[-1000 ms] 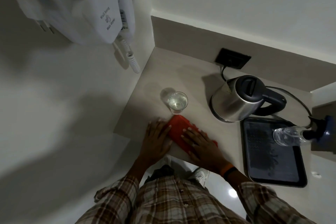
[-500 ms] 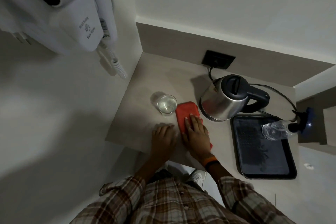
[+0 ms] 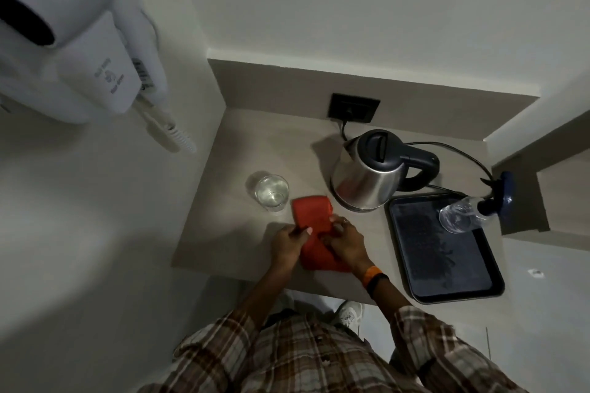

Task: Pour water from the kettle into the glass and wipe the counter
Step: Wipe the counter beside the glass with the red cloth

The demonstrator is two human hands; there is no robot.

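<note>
A red cloth [image 3: 312, 214] lies folded on the beige counter [image 3: 236, 169], between the glass and the kettle. My left hand [image 3: 287, 244] pinches its left edge and my right hand [image 3: 346, 241] grips its right side. The clear glass [image 3: 271, 192] with water in it stands upright just left of the cloth's far end. A steel kettle [image 3: 367, 182] with a dark lid and handle stands on its base at the back right, its cord plugged into a black wall socket [image 3: 354, 107].
A dark tray [image 3: 447, 268] lies at the right, with a clear plastic bottle [image 3: 463, 218] lying across its far corner. A white wall-mounted hair dryer [image 3: 79, 57] hangs at the upper left. Walls close the counter on the left and back; a recessed ledge [image 3: 523, 198] lies right.
Both hands have drawn in and closed on the cloth's sides; half a second ago my right hand lay flat on it and my left hand rested on the counter beside it.
</note>
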